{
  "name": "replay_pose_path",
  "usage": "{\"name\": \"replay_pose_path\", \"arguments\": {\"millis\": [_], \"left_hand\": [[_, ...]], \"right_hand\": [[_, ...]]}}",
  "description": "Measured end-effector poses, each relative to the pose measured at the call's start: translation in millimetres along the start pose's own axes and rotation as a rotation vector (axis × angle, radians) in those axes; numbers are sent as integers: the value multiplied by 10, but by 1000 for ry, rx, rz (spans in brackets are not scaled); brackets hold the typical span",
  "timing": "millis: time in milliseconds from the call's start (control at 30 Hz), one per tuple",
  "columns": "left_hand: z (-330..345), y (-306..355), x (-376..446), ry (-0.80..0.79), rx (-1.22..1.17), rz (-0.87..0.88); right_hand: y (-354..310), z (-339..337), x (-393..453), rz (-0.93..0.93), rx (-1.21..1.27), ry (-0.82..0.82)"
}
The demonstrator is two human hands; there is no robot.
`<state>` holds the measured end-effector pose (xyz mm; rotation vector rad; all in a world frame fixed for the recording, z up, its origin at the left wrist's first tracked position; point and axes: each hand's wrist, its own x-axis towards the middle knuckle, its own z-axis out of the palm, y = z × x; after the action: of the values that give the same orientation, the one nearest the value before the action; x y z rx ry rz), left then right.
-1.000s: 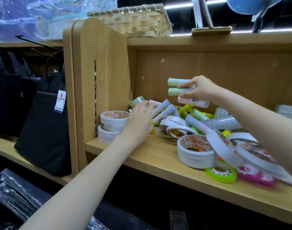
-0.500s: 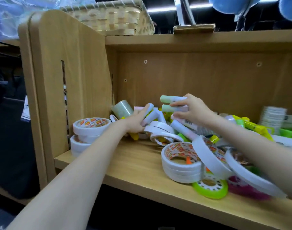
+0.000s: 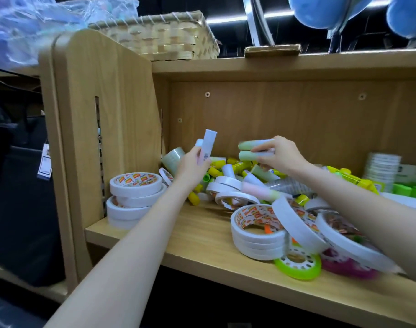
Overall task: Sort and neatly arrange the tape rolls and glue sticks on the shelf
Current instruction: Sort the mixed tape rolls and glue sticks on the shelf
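Our left hand [image 3: 194, 167] grips white glue sticks [image 3: 208, 145], right hand [image 3: 279, 157] clutches green-capped glue sticks [image 3: 248, 150]; beneath our fingers, the cluttered wooden shelf [image 3: 197, 235].

- The wooden shelf [image 3: 202, 242] before me has a plain board back and a rounded side panel [image 3: 103, 129].
- A woven basket [image 3: 159, 36] sits on top.
- A strip light [image 3: 228, 20] glows overhead.
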<state>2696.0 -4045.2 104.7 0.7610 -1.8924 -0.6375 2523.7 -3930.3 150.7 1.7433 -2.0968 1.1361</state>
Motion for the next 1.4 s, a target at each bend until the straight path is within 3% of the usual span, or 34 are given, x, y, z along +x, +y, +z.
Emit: {"name": "replay_pose_path", "arguments": {"millis": [167, 233, 467, 633, 733, 1000, 1233, 1333, 1400], "left_hand": [[338, 303, -437, 328, -48, -171], [457, 438, -625, 297, -2, -210], [452, 515, -703, 132, 141, -205], [348, 663, -749, 100, 33, -73], [355, 898, -771, 61, 27, 38], [1116, 1894, -760, -242, 20, 256], [1999, 2462, -603, -492, 263, 397], [2357, 2590, -529, -553, 309, 431], [2590, 2646, -497, -608, 324, 455]], "right_hand": [[-114, -81, -139, -5, 117, 103], [-159, -143, -264, -37, 164, 126], [-138, -291, -585, -21, 191, -15], [-92, -442, -746, 121, 642, 25], [0, -690, -894, 178, 753, 104], [693, -1857, -1556, 281, 484, 287], [1508, -2726, -1737, 450, 222, 326], [1870, -2894, -1682, 557, 136, 256], [2035, -2936, -1619, 649, 77, 96]]}}
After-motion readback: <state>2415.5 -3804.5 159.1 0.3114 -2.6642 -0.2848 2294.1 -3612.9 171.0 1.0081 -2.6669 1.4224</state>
